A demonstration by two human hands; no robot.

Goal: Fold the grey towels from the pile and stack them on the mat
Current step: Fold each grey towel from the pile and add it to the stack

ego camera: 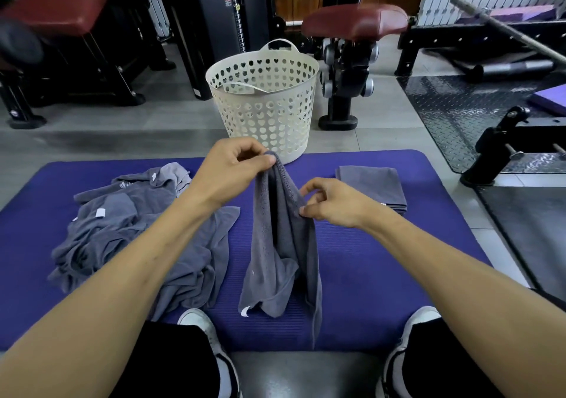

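On the purple mat [367,275], between pile [137,229] and stack [372,188], the left hand [232,171] pinches a hanging towel [281,244] by its top, the right hand [330,203] pinching an edge lower down, likely seeking a 2nd corner to spread it.

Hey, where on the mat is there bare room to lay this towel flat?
Bare mat lies between the hanging towel and the folded stack, reaching toward the right shoe. The left side is crowded by the pile; the basket borders the far edge.
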